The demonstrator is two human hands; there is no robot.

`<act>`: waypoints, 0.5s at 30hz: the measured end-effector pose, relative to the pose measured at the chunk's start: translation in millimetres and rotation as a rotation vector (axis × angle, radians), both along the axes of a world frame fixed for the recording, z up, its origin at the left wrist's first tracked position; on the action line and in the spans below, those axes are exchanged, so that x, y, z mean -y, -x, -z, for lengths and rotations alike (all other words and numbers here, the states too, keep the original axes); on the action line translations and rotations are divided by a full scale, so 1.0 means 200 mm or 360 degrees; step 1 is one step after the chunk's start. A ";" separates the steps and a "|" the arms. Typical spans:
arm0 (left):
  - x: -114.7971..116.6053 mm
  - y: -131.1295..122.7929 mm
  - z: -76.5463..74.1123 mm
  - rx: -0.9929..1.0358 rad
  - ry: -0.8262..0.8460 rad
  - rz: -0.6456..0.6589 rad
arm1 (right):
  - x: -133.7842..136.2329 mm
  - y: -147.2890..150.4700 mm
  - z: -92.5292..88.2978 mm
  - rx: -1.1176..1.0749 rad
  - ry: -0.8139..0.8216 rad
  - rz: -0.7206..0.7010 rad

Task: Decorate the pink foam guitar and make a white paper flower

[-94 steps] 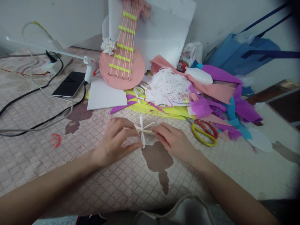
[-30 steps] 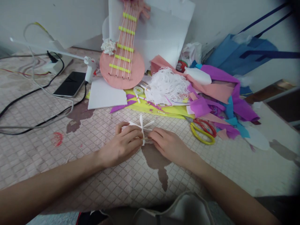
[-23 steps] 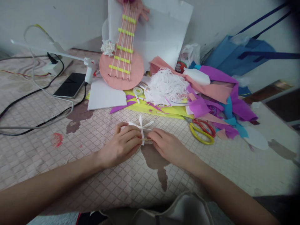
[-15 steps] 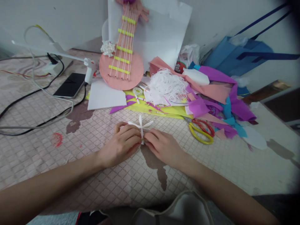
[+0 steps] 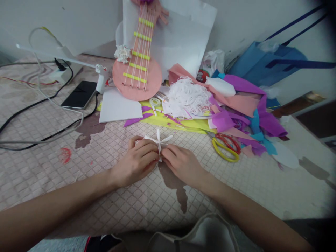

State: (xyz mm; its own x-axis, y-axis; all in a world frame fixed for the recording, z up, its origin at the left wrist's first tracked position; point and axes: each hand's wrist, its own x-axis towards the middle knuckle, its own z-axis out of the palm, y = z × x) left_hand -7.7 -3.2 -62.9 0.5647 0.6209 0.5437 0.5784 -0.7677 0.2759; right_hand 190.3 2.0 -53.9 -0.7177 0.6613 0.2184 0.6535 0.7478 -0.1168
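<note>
My left hand (image 5: 135, 161) and my right hand (image 5: 181, 164) meet at the middle of a quilted mat, fingers pinched together. Between them they grip a small bundle of white paper strips (image 5: 158, 140) that fans out upward like a star; a thin stick they held a few seconds ago is now hidden by the fingers. The strips' lower ends are also hidden.
A pink paper guitar (image 5: 138, 66) leans on white sheets at the back. A white glue gun (image 5: 100, 77), a phone (image 5: 79, 95) and cables (image 5: 39, 105) lie left. Shredded white paper (image 5: 187, 96), coloured scraps (image 5: 244, 105) and yellow-red scissors (image 5: 227, 147) lie right.
My right hand has slid left along the stick until it touches my left hand; the white strips have bunched up and lifted between the fingertips.
</note>
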 end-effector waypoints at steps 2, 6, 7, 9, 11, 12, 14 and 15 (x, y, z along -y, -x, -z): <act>0.00 0.00 0.00 0.0005 -0.0001 0.0001 | 0.00 -0.01 0.00 0.0011 0.0016 -0.0017; 0.00 0.00 0.01 -0.0002 0.0032 -0.0002 | 0.00 -0.01 -0.02 0.0013 0.0059 -0.0030; 0.00 0.00 0.01 -0.0007 0.0042 -0.0005 | 0.00 -0.01 -0.02 0.0004 0.0066 -0.0030; 0.00 0.00 0.01 -0.0017 0.0051 -0.0008 | 0.00 0.00 -0.03 -0.0018 0.0072 -0.0031; 0.01 0.00 0.01 -0.0021 0.0038 -0.0011 | 0.00 0.00 -0.03 -0.0037 0.0069 -0.0032; 0.01 0.00 0.00 -0.0020 0.0029 -0.0013 | 0.00 0.01 -0.03 -0.0041 0.0063 -0.0030; 0.01 0.00 0.00 -0.0015 0.0016 -0.0017 | 0.00 0.01 -0.02 -0.0040 0.0046 -0.0023; 0.01 0.00 0.00 -0.0014 0.0012 -0.0018 | 0.00 0.01 -0.02 -0.0036 0.0036 -0.0019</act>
State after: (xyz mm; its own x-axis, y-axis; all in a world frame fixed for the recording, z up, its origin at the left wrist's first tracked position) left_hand -7.2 -4.6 -63.6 0.5623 0.6312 0.5343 0.5894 -0.7591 0.2765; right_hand 188.3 1.0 -49.4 -0.7207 0.6575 0.2199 0.6414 0.7527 -0.1484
